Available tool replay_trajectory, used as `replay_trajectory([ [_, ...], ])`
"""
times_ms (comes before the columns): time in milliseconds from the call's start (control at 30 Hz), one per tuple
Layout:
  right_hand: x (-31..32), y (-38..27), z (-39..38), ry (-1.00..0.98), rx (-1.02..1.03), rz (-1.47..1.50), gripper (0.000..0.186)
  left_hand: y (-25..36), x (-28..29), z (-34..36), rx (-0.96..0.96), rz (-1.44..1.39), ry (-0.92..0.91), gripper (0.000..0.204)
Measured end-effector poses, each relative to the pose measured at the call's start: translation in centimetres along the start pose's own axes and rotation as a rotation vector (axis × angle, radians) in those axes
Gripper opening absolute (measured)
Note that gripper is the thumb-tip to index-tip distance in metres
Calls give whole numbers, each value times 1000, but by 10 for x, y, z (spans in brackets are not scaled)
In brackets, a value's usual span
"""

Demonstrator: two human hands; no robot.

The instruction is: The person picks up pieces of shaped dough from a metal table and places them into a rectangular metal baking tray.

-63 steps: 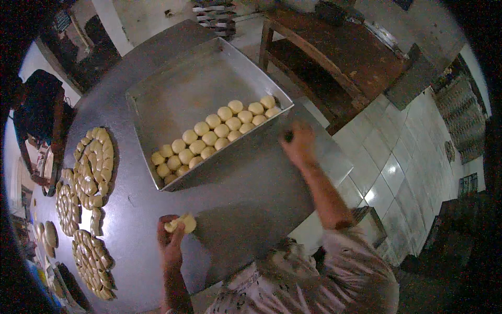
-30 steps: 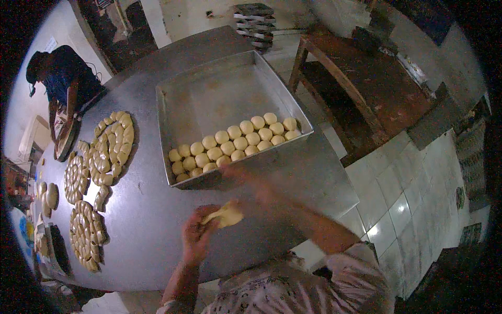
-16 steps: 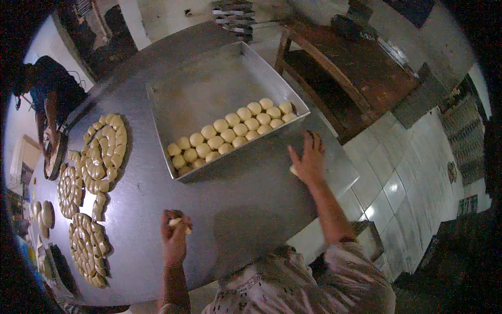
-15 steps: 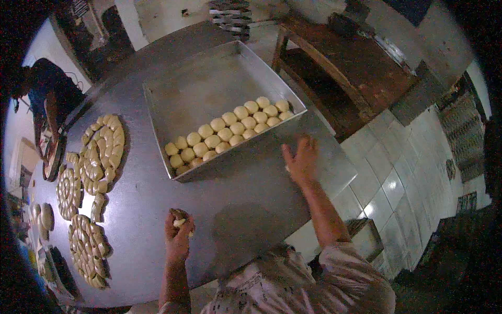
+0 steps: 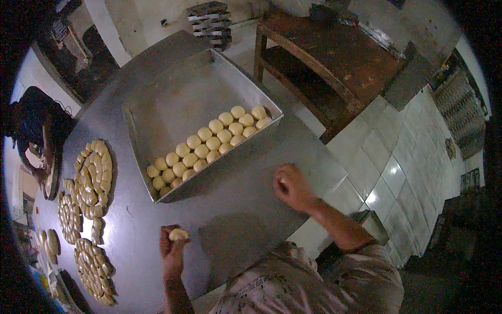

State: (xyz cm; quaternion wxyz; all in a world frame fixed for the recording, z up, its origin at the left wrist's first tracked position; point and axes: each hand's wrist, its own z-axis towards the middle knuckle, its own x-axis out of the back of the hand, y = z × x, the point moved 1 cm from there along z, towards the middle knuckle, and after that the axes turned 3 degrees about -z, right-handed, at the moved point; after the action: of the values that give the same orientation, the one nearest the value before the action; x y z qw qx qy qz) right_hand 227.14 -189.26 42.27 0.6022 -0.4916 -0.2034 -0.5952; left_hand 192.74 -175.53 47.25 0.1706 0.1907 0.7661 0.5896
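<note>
Left hand (image 5: 172,243): you pinch dough (image 5: 179,235), likely for control.
Right hand (image 5: 294,187): curled; contents hidden.
Tray (image 5: 180,99): your 11 o'clock.

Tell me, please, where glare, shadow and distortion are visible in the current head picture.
Head view: glare whitens the metal table among the dough coils and spots the floor tiles; head view: a broad shadow lies right of the left hand, which holds a dough piece; head view: fisheye-bent table edge, blackened corners, grainy dark areas.
</note>
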Motion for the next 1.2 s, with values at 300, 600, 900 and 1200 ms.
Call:
replay_trajectory([
  [300,1,24,35,58,-5,52,20,-3,-41,17,-2,-104,218,32],
  [600,27,53,23,-1,5,-93,20,5,-44,4,-8,-132,104,31],
  [900,106,17,182,602,-130,567,24,-12,-30,-9,63,-159,419,20],
  [1200,38,-100,118,-190,-271,712,26,30,-44,-17,101,186,88,34],
])
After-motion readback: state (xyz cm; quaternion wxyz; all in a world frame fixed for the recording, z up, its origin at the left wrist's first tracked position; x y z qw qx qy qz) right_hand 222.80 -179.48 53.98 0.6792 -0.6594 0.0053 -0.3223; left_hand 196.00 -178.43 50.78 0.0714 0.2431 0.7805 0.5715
